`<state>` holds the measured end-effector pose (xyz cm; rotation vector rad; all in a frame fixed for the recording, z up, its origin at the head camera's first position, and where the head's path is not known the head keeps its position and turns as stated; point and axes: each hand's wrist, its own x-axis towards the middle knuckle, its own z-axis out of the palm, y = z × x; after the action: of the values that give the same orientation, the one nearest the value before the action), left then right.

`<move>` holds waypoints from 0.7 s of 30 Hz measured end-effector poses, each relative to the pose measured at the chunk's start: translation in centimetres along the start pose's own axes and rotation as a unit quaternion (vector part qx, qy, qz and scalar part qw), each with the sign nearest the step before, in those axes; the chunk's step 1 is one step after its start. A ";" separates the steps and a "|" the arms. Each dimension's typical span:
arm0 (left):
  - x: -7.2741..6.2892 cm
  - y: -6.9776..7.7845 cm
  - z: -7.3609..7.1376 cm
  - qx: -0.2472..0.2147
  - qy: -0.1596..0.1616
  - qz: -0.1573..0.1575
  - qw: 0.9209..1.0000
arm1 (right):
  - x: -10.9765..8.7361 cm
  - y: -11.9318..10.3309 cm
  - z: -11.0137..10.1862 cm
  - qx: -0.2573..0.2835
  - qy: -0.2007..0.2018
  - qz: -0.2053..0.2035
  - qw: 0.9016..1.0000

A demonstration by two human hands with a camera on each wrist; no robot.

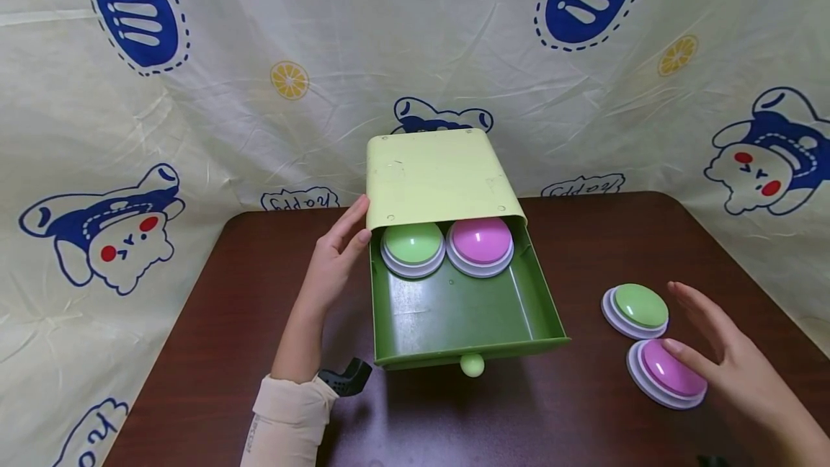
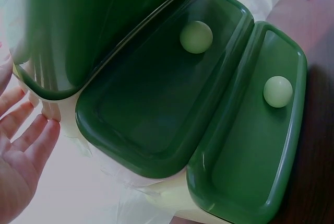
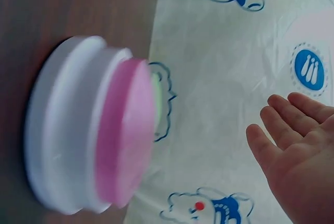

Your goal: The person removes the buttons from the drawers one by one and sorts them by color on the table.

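A small cabinet with a pale yellow-green shell (image 1: 441, 175) stands mid-table, its green top drawer (image 1: 454, 319) pulled out. At the drawer's back, half under the shell, sit a green push button (image 1: 413, 243) and a pink push button (image 1: 481, 240), both on white bases. My left hand (image 1: 327, 261) rests its fairly straight fingers against the cabinet's left side. To the right on the table lie another green button (image 1: 640, 306) and a pink button (image 1: 669, 373). Above that pink button hovers my right hand (image 1: 739, 362), fingers extended, thumb overlapping it in the head view.
Two closed lower drawers with round knobs (image 2: 196, 37) show in the left wrist view. The top drawer's knob (image 1: 472, 365) juts toward the front. Behind the dark wooden table (image 1: 259, 294) hangs a printed white cloth (image 1: 220, 114).
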<state>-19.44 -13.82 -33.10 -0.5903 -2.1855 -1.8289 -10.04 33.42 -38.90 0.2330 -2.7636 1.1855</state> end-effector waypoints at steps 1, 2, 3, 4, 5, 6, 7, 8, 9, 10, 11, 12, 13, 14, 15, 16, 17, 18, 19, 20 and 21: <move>0.0 0.0 0.0 -0.001 0.001 0.000 1.000 | 0.1 -0.4 0.0 0.001 -0.001 -0.003 1.000; 0.0 0.0 0.0 -0.001 0.001 0.000 1.000 | 0.2 -0.8 0.0 0.001 -0.001 -0.008 1.000; 0.0 0.0 0.0 -0.002 0.001 -0.001 1.000 | 0.3 -1.2 0.0 -0.001 -0.001 -0.013 1.000; 0.0 0.0 0.0 -0.002 0.001 -0.001 1.000 | 0.5 -1.6 0.0 -0.005 0.000 -0.019 1.000; 0.0 0.0 0.0 -0.003 0.000 -0.001 1.000 | 0.6 -2.0 0.1 -0.008 -0.001 -0.023 1.000; 0.0 0.0 0.0 -0.003 0.000 -0.001 1.000 | 0.7 -2.4 0.1 -0.014 -0.001 -0.025 1.000; 0.0 0.0 0.0 -0.003 0.000 -0.002 1.000 | 0.9 -2.8 0.2 -0.016 -0.004 -0.026 1.000; 0.0 0.0 0.0 -0.003 -0.001 -0.002 1.000 | 1.0 -3.2 0.2 -0.018 -0.005 -0.029 0.999; 0.0 0.0 0.0 -0.002 -0.001 -0.002 1.000 | 1.1 -3.5 0.3 -0.017 -0.007 -0.034 0.999; 0.0 0.0 0.0 -0.002 -0.001 -0.003 1.000 | 1.3 -3.8 0.4 -0.015 -0.012 -0.038 0.999; 0.0 0.0 0.0 -0.002 -0.001 -0.003 1.000 | 1.4 -4.1 0.4 -0.011 -0.015 -0.042 0.999; 0.0 0.0 0.0 -0.002 -0.001 -0.003 1.000 | 1.6 -4.4 0.5 -0.005 -0.019 -0.047 0.999; 0.0 0.0 0.0 -0.002 0.000 -0.003 1.000 | 1.7 -4.6 0.6 -0.007 -0.021 -0.053 0.998; 0.0 0.0 0.0 -0.002 0.000 -0.004 1.000 | 1.9 -4.8 0.6 -0.011 -0.021 -0.059 0.998; -0.1 -0.1 0.0 -0.002 0.000 -0.004 1.000 | 2.1 -5.0 0.7 -0.013 -0.021 -0.068 0.997; -0.1 -0.1 0.0 -0.002 0.000 -0.004 1.000 | 2.2 -5.2 0.7 -0.016 -0.021 -0.074 0.997; 0.0 -0.1 0.0 -0.003 0.000 -0.004 1.000 | 2.3 -5.4 0.8 -0.020 -0.021 -0.079 0.996; 0.0 -0.1 0.0 -0.002 0.000 -0.003 1.000 | 2.5 -5.6 0.9 -0.028 -0.019 -0.085 0.996; 0.0 -0.1 0.0 -0.002 0.000 -0.003 1.000 | 2.6 -5.9 1.0 -0.033 -0.018 -0.092 0.995; -0.1 -0.1 0.0 -0.002 0.000 -0.003 1.000 | 2.7 -6.1 1.1 -0.026 -0.020 -0.095 0.995; 0.0 -0.1 0.0 -0.002 0.000 -0.002 1.000 | 2.8 -6.4 1.2 -0.019 -0.023 -0.098 0.995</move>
<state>-19.44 -13.83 -33.19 -0.5866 -2.1851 -1.8356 -11.62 27.96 -34.71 0.5209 -2.7232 1.0905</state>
